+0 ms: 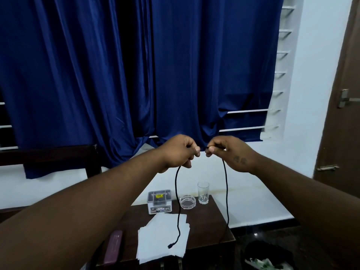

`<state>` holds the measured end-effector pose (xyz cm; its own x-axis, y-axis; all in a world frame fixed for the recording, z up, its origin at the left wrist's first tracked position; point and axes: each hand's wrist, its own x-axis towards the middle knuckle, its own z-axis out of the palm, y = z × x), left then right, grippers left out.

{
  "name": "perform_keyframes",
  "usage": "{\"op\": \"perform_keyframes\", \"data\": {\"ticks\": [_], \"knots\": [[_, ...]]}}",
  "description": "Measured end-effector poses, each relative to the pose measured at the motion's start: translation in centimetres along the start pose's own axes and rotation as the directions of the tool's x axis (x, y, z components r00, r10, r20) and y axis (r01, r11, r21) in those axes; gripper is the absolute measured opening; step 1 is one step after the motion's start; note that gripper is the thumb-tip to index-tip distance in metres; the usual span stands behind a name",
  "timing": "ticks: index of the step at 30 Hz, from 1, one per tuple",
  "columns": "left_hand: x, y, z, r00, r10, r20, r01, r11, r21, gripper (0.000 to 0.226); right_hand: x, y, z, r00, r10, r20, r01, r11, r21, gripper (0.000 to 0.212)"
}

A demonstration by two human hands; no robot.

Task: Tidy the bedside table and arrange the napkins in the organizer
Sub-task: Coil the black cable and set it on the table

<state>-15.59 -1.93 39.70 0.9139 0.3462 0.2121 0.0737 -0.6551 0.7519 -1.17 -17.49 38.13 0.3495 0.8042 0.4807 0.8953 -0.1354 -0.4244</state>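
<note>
Head view: left hand point(180, 152) and right hand point(227, 152), fingers curled, each pinch a black cord point(177, 191). Both hold it above the bedside table point(212, 225).

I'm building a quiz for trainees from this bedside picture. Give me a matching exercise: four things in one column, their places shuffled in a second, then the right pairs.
1. thin black cord
2. tall clear drinking glass
3. square clear glass ashtray
4. loose stack of white paper napkins

A. between the grey plastic organizer box and the drinking glass
B. front of the dark wooden table
C. pinched up between the left hand and right hand
D. back right corner of the table

Pairs: 1-C, 2-D, 3-A, 4-B
</note>
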Motion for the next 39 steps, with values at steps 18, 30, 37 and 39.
{"op": "perform_keyframes", "data": {"ticks": [18,30,37,39], "knots": [[0.3,0.3,0.4,1.0,0.017,0.003,-0.017,1.0,-0.002,0.024,0.2,-0.9,0.4,0.997,-0.073,-0.031,0.071,0.995,-0.077,0.018],[0.4,0.6,-0.1,1.0,0.001,-0.016,-0.002,0.999,-0.043,0.023,0.5,-0.5,0.0,0.998,-0.051,-0.031,0.048,0.996,-0.073,0.018],[0.5,0.6,-0.4,1.0,0.001,-0.013,-0.001,1.0,-0.029,0.023,0.8,-1.3,0.3,0.995,-0.093,-0.024,0.093,0.996,-0.013,0.013],[0.5,0.7,-0.4,1.0,0.004,-0.013,-0.004,0.999,-0.034,0.023,1.1,-1.5,0.4,0.995,-0.088,-0.046,0.086,0.996,-0.025,0.014]]}}
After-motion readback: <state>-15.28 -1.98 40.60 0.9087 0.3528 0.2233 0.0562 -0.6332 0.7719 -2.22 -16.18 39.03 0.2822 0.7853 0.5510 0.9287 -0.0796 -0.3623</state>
